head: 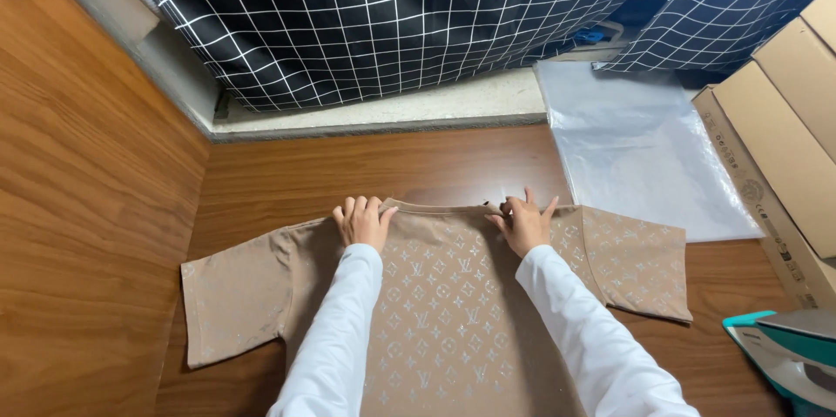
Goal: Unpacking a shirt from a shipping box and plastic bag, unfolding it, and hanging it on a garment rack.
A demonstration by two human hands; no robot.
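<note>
Bench [418, 160] of brown wood grain fills the view, meeting a wooden panel at the left and a black cloth with a white grid [366, 16] hanging along the far edge. Spread flat on it, front down or up cannot be told, lies a tan T-shirt [435, 312] with a pale repeating pattern, its collar toward the far side and its short sleeves pointing left and right. To the right lie a clear plastic sheet [636, 147], a stack of cardboard boxes [784, 121] and, at the lower right corner, a teal iron [792, 356]. Left hand [361, 221] rests on the shoulder just left of the collar, fingers curled over the shirt's top edge and apparently pinching it; right hand [525, 221] sits on the opposite shoulder, fingers spread, fingertips at the edge, grip uncertain. Both arms wear white sleeves. Smoothing appears to be the step in hand: done well, it calls for even tension from both shoulders at once, keeping the collar line straight and parallel to the bench edge, and pressing wrinkles outward toward the sleeves rather than bunching cloth under the palms.
</note>
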